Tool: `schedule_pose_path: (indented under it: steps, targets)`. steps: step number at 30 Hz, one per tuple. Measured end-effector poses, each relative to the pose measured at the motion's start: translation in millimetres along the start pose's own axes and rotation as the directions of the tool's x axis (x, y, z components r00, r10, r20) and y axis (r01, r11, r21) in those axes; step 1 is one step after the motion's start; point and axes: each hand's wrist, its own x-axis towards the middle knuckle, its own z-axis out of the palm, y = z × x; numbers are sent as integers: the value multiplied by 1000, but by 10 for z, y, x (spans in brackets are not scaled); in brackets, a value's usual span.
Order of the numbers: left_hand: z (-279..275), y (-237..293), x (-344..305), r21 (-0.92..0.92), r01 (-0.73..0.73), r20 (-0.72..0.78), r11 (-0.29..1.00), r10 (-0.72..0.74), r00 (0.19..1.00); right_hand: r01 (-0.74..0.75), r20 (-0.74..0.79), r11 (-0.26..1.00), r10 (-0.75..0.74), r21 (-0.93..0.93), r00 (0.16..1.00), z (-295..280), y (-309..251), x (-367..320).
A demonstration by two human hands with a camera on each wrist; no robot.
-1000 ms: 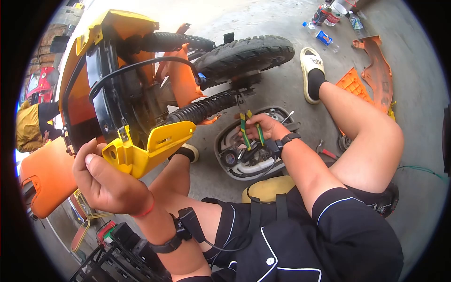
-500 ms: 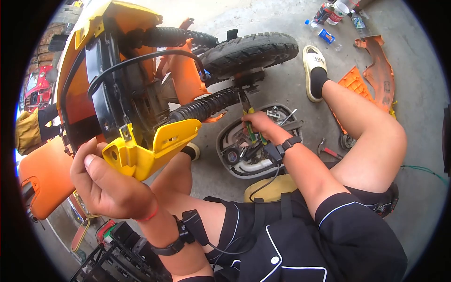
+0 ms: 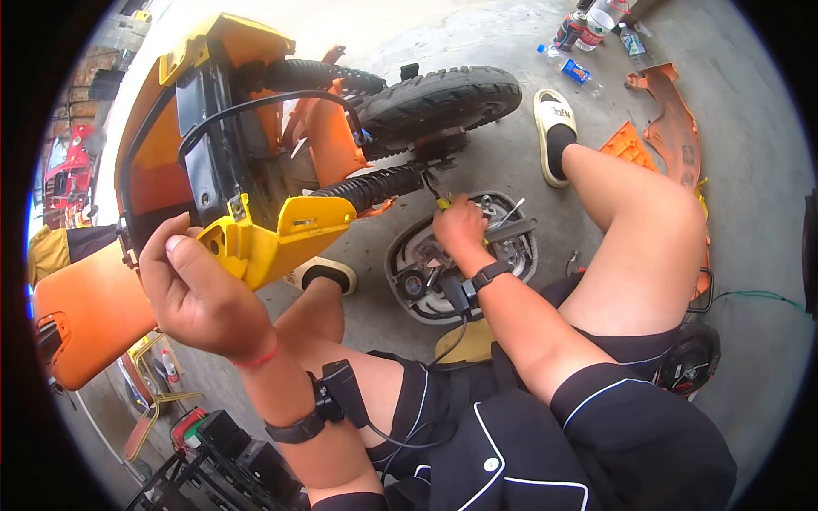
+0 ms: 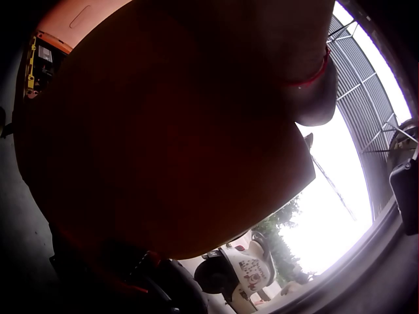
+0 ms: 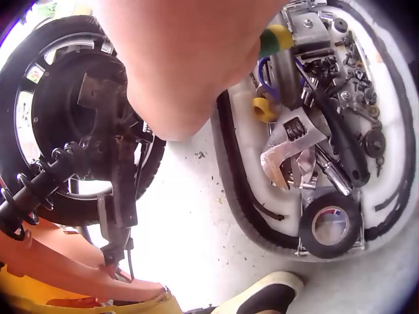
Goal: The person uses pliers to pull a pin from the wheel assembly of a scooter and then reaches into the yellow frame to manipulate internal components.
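Note:
My right hand (image 3: pixel 460 226) grips pliers with green and yellow handles. Their jaws point up at the lower end of the black spring shock (image 3: pixel 375 187) by the front wheel (image 3: pixel 439 102). In the right wrist view a green and yellow handle (image 5: pixel 275 40) sticks out past the blurred palm. My left hand (image 3: pixel 200 294) is raised at the left, fingers curled at the end of a yellow body panel (image 3: pixel 298 238) on an orange two-wheeler; its fingertips are partly hidden. A dark panel (image 4: pixel 163 144) fills most of the left wrist view, with the red-banded wrist above it.
An oval grey-rimmed tray (image 3: pixel 396 289) below my right hand holds an adjustable wrench (image 5: pixel 288 147), a black tape roll (image 5: pixel 308 235) and several bolts. Orange panels (image 3: pixel 677 128) and plastic bottles (image 3: pixel 575 72) lie on the concrete at the right. A hammer lies near my leg.
My right hand has carried the pliers up from over the tray to the lower end of the shock and turned palm down. The left hand stays by the yellow panel.

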Motion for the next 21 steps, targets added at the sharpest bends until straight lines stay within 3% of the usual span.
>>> schedule_pose_path:
  steps: [4, 6, 7, 9, 11, 13, 17, 19, 21]
  targets:
    - [10, 23, 1, -36, -25, -1, 999, 25, 1000, -41, 89, 997, 35, 70, 995, 123, 41, 51]
    - [12, 21, -10, -50, -16, 1, 999, 16, 1000, -155, 265, 963, 94, 221, 960, 179, 159, 93]
    - [5, 28, -16, -52, -16, 1, 998, 16, 1000, -155, 262, 963, 94, 221, 960, 291, 288, 130]
    - [2, 23, -13, -48, -19, 6, 999, 19, 1000, -146, 422, 871, -76, 469, 904, 414, 428, 213]
    - [5, 22, -15, -49, -31, 3, 998, 31, 1000, -201, 495, 866, -61, 458, 867, 332, 439, 219]
    - [13, 21, -21, -46, -43, 3, 998, 43, 999, -327, 662, 813, -93, 481, 743, 236, 417, 249]
    - [15, 22, -14, -22, -35, -12, 999, 35, 999, -477, 729, 668, -146, 572, 669, 66, 340, 346]
    - [-2, 12, -11, 1, -49, -2, 999, 49, 999, -591, 831, 629, -170, 505, 529, -49, 292, 426]
    - [2, -5, -8, -6, -59, -13, 998, 59, 998, -654, 844, 558, -178, 510, 507, -114, 298, 462]
